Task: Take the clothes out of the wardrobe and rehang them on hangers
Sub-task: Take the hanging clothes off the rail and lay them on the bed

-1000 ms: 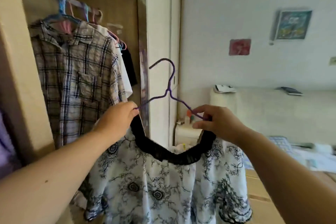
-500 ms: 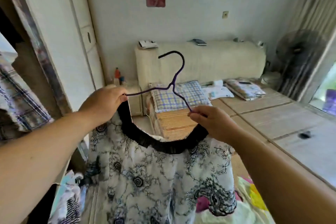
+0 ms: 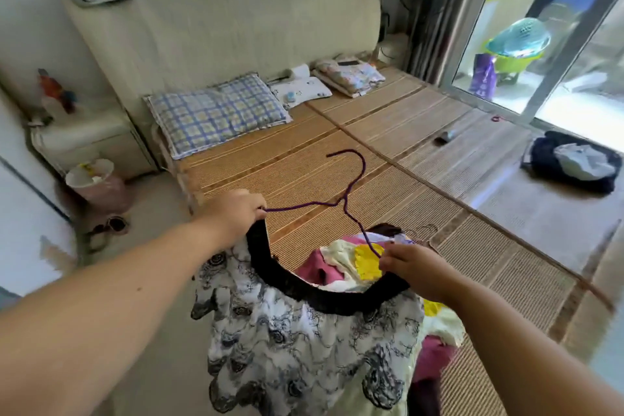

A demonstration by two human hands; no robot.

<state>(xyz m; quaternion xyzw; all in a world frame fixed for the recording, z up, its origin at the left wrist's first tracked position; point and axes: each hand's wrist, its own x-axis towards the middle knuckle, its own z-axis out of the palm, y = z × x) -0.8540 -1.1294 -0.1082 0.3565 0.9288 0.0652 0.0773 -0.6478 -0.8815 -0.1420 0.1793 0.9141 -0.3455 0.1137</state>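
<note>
- The person has turned right round since a second ago. Then the open wardrobe and its row of hung shirts stood beyond the hands; now neither is in view and the bed (image 3: 371, 132) lies ahead.
- The left grip (image 3: 236, 213) is still closed on the left end of the purple hanger (image 3: 342, 202), with the blouse's shoulder bunched under its fingers.
- The right grip (image 3: 415, 267) pinches the other end of the wire, thumb and fingers curled tight. It has held that spot throughout.
- The hanger has come down from chest height and tipped over, so its hook now points away from both grips, out over the mat.
- The patterned blouse (image 3: 304, 341) is the garment in hand. It hangs below and between the two grips, and its black neckline (image 3: 304, 287) sags in a curve from one to the other.
- Just beyond the right grip, and partly under the blouse, sits a heap of clothes (image 3: 354, 257) on the foot of the bed.
- My reading is that this piece is now out of the wardrobe and about to join the heap or be slipped off its wire. The rehanging itself has not begun for it.
</note>
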